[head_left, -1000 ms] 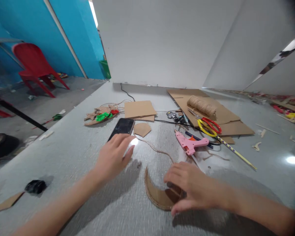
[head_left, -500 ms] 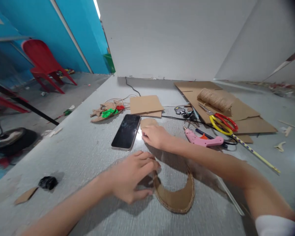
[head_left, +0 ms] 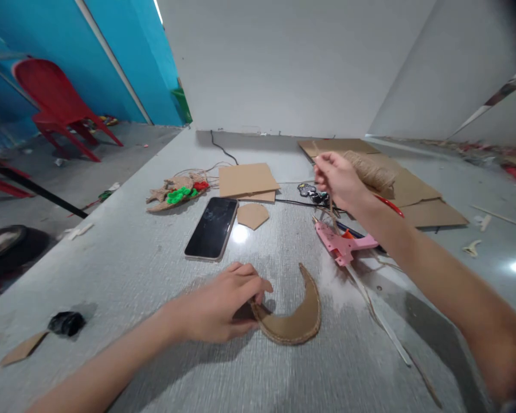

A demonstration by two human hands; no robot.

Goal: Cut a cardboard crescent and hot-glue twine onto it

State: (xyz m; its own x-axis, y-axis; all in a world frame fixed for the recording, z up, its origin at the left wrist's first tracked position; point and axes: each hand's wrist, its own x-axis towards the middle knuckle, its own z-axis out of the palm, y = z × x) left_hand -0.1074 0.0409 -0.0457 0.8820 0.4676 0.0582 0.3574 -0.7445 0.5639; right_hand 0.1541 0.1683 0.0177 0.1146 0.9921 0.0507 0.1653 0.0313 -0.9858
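Note:
My left hand (head_left: pixel 230 301) pinches the left tip of a crescent-shaped cardboard cutout (head_left: pixel 308 310), whose outer edge is trimmed with twine. The crescent's other tip points away from me. Raised over the far right of the table, my right hand (head_left: pixel 337 178) has its fingertips closed on a strand of twine (head_left: pixel 332 205). A short end sticks up above the fingers, and the strand hangs toward the pink glue gun (head_left: pixel 341 244). Behind that wrist lies the twine roll (head_left: pixel 372 172), partly covered. A small pointed cardboard piece (head_left: pixel 253 215) rests beside the phone (head_left: pixel 211 228).
Stacked cardboard squares (head_left: pixel 247 180) lie behind the phone. A twine-trimmed piece with green and red decoration (head_left: pixel 183 194) is to their left. Larger cardboard sheets (head_left: pixel 417 189) sit under the roll. A long glue stick (head_left: pixel 380 318) extends from the glue gun; black crumpled material (head_left: pixel 66 324) is at left.
My right hand has left the small cardboard piece, moved right and upward, and now holds twine. My left hand stays at the crescent. The glue gun lies turned differently.

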